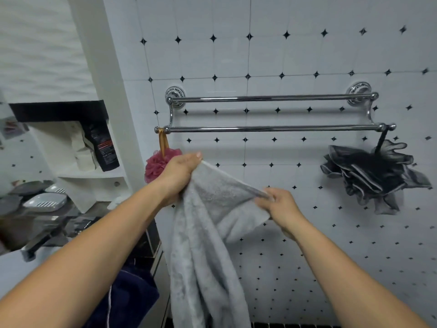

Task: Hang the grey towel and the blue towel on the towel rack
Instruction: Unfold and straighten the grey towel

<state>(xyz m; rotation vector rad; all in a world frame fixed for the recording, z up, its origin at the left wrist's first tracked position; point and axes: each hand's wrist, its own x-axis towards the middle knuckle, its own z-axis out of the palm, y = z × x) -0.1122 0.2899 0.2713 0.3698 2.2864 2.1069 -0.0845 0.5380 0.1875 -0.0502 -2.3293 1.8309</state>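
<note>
both hands [179, 176] grip the grey towel [208, 233] below the rack [272, 129]

1. Two human arms are in view, each visible from the hand back along the forearm to the lower edge of view.
2. The left hand [176, 176] is bare, and its thumb nail [198, 154] is short and plain.
3. The left forearm [94, 245] is uncovered along all its visible length, smooth, and looks broader toward the lower corner.
4. The right hand [280, 204] is bare too. Its fingers [269, 192] are slightly blurred, so the nails cannot be made out.
5. The right forearm [343, 268] is likewise uncovered as far as it shows. Anything worn higher up lies out of view.
</note>
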